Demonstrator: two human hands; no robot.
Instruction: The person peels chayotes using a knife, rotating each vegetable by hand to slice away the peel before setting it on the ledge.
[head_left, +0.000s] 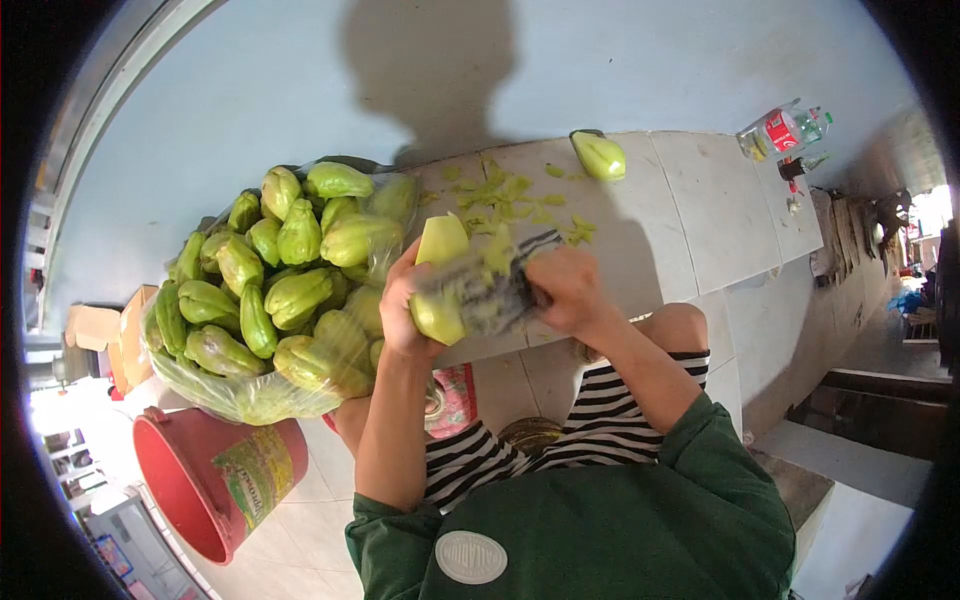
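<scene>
One chayote (442, 240) is clasped in my left hand (402, 302) above the surface's (695, 175) near edge; my right hand (568, 288) grips a blurred tool (490, 292). Peelings (505, 195) lie toward the far edge, bagged chayotes (298, 236) leftward.

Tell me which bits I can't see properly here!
In the head view:
The tool in the right hand: blurred, so its exact shape is unclear.
Middle of the pale fruit: behind that tool.
Some left hand fingers: behind that fruit.
Lowest fruits in the bag: under the upper fruits.
Small print on the bottle: too small.
</scene>
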